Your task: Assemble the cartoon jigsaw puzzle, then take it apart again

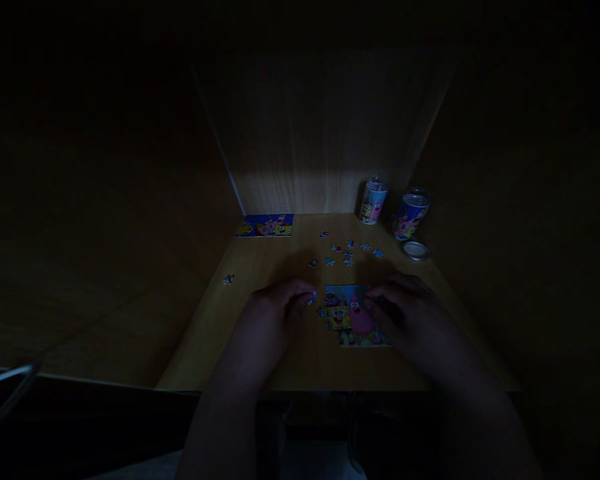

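Note:
A partly joined jigsaw puzzle (363,323) lies on the wooden table, showing a yellow square cartoon figure and a pink one. Its left edge is uneven, with tabs sticking out. Just left of it, my left hand (275,313) pinches a small puzzle piece (312,297) between thumb and fingertips, apart from the joined part. My right hand (405,307) lies over the right side of the puzzle and covers part of it. Its thumb and index finger are drawn close together at the pink figure; whether anything is between them is hidden.
Several loose puzzle pieces (349,254) are scattered beyond the puzzle, and one stray piece (229,279) lies far left. A blue picture sheet (265,225) is at the back left. Two printed cans (373,202) (409,217) and a round lid (416,251) stand back right. Wooden panels enclose the dim table.

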`<move>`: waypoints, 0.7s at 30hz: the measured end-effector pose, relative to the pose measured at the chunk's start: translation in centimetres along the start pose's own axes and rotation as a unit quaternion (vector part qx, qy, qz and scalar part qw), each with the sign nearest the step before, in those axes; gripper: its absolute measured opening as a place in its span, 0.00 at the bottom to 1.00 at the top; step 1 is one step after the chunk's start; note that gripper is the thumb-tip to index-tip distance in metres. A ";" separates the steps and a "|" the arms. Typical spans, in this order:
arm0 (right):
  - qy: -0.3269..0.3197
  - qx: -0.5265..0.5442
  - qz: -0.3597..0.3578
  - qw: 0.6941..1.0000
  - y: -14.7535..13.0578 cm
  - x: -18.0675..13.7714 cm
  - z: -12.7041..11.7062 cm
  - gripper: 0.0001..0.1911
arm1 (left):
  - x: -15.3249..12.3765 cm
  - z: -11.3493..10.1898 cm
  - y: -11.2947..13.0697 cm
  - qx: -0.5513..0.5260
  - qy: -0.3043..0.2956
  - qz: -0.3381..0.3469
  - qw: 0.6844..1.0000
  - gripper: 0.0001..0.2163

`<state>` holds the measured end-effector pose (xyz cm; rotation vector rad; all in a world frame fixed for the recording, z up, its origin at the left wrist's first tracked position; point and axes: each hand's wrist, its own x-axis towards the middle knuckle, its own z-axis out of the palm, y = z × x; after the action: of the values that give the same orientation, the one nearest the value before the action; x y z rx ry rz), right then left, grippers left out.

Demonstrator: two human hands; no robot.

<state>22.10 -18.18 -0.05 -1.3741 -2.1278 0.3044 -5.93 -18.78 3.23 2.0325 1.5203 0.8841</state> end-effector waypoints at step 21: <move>0.008 0.000 0.006 1.000 0.1 -0.1 0.2 0.07 | 0.1 0.6 -0.6 0.019 0.022 0.154 0.988 0.13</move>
<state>22.09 -18.15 -0.33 -1.3852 -2.1081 0.2980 -5.91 -18.49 2.43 2.3316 1.2711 1.0264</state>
